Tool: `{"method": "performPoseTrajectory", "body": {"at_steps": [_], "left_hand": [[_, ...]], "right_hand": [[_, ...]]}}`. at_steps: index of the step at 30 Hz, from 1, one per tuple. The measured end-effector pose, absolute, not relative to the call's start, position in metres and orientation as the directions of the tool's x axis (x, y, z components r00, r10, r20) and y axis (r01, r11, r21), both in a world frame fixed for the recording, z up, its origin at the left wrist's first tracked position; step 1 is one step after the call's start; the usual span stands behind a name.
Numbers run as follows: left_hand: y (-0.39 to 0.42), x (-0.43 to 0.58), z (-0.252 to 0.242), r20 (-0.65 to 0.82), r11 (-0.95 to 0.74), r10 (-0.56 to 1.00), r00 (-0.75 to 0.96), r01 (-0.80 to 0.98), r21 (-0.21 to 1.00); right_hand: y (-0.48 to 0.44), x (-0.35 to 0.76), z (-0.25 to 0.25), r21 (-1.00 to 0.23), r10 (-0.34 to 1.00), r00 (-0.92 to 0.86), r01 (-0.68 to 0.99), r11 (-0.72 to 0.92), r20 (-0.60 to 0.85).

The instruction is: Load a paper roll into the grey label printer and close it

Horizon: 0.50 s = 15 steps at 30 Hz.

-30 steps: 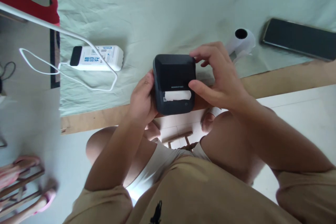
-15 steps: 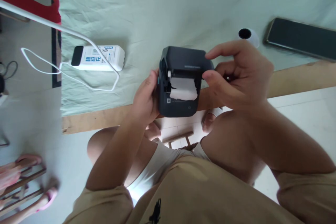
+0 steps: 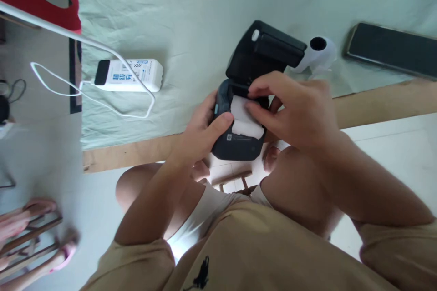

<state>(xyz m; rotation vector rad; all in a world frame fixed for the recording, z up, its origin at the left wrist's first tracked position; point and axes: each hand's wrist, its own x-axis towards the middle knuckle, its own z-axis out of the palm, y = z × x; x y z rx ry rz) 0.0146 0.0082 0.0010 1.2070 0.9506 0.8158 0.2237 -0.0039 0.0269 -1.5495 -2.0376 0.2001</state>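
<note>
A small dark grey label printer (image 3: pixel 239 151) is held over the table's front edge, its lid (image 3: pixel 262 54) swung up and back. Inside the compartment sits a white paper roll (image 3: pixel 243 118) with a loose end hanging over the front. My left hand (image 3: pixel 205 134) is closed around the printer's left side, thumb on the inner rim beside the paper. My right hand (image 3: pixel 290 109) reaches in from the right, thumb and fingertips pinched at the roll's right side. Those fingers cover part of the roll and the hinge area.
Behind the raised lid lies another white roll (image 3: pixel 326 52) with a dark core, near some clear wrapping. A black phone (image 3: pixel 389 47) rests at the right. To the left, a white power bank (image 3: pixel 128 75) has a white cable (image 3: pixel 92 43) looping across it. Another person's feet show at lower left.
The printer's lid has gone from nearly closed to wide open. My right hand has moved from the lid's edge to the paper roll, and my left thumb has shifted onto the rim.
</note>
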Motion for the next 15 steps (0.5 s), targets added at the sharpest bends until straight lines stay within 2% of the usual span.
{"method": "performPoseTrajectory", "body": {"at_steps": [4,8,11,13,15], "left_hand": [[0.008,0.013,-0.002,-0.144,0.165,0.892,0.429,-0.01,0.986],[0.007,0.013,-0.008,-0.168,0.218,0.903,0.396,-0.083,0.973],[0.008,0.015,-0.01,-0.203,0.277,0.916,0.345,-0.179,0.944],[0.01,0.017,-0.009,-0.218,0.296,0.928,0.302,-0.241,0.924],[0.012,0.018,-0.007,-0.222,0.298,0.936,0.272,-0.28,0.913]], "right_hand": [[-0.002,0.229,0.035,-0.513,0.943,-0.305,0.793,0.329,0.134],[-0.001,0.233,0.04,-0.626,0.929,-0.353,0.701,0.342,0.112],[-0.003,0.235,0.043,-0.768,0.951,-0.262,0.571,0.289,0.163],[-0.001,0.236,0.043,-0.888,0.964,-0.106,0.375,0.265,0.243],[0.004,0.236,0.039,-0.96,0.962,0.097,0.149,0.239,0.255]]}}
